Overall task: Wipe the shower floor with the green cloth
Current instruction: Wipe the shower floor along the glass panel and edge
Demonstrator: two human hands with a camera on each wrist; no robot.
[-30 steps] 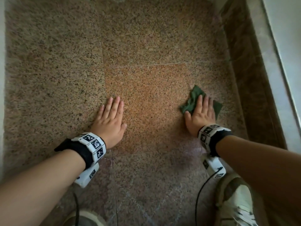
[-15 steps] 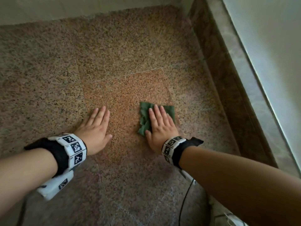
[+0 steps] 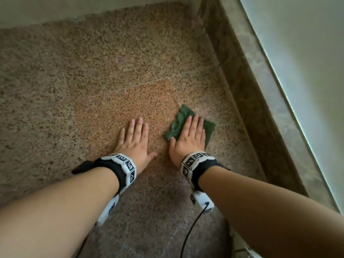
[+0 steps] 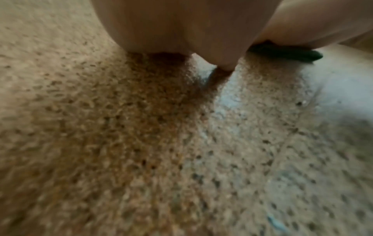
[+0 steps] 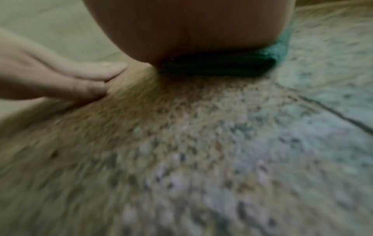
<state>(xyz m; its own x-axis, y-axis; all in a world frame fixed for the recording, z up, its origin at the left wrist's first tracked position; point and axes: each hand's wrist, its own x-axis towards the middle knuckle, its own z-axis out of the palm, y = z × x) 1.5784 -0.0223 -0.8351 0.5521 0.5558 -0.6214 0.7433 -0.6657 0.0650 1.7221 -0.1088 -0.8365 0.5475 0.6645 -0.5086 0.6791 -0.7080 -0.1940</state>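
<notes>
head / right hand (image 3: pixel 188 138): flat, fingers straight and together, palm pressing down on the green cloth (image 3: pixel 178 123); nothing gripped.
head / green cloth: crumpled, lying on the shower floor (image 3: pixel 111 62), mostly under the right palm; corners stick out past the fingertips and on the right side. Sits at the right edge of the orange-toned tile, near the dark stone curb (image 3: pixel 247 101) but apart from it.
head / left hand (image 3: pixel 136 140): flat on the bare floor just beside the right hand, fingers straight, thumb out toward the right wrist; holds nothing, not touching the cloth.
head / wrists: marker bands (image 3: pixel 124 164) on both; cable (image 3: pixel 193 226) runs from the right unit.
left wrist / left hand (image 4: pixel 181 28): heel of palm down on the speckled floor (image 4: pixel 141 143); fingers hidden. Dark strip of cloth (image 4: pixel 292 53) visible under the right hand (image 4: pixel 322 24) at upper right.
right wrist / right hand (image 5: pixel 187 27): palm on top of the cloth (image 5: pixel 220 65), cloth squashed flat against the floor (image 5: pixel 201 143); picture blurred.
right wrist / left hand (image 5: pixel 60 79): at left, fingers straight, lying on the floor.
</notes>
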